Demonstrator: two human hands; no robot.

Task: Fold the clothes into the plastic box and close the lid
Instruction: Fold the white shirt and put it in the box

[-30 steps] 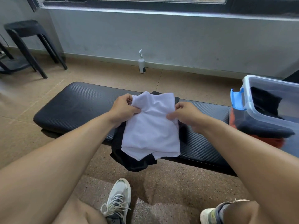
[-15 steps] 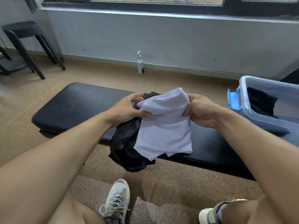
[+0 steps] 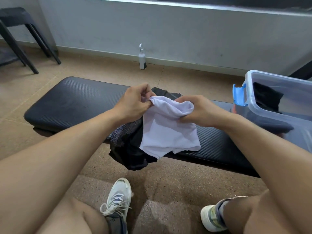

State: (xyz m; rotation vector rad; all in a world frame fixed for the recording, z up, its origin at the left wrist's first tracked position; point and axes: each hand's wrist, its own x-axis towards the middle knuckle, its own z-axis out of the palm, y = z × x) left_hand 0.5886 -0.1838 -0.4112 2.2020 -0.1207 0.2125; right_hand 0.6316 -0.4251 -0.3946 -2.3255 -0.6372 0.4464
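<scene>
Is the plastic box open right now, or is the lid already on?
Open. The plastic box shows no lid on top; dark clothes are visible inside.

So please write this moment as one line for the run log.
left hand: grips white garment | right hand: grips it | plastic box: open, dark clothes inside | black garment: on bench

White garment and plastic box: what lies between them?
In the head view, only the right hand and bare black bench separate white garment from plastic box.
</scene>
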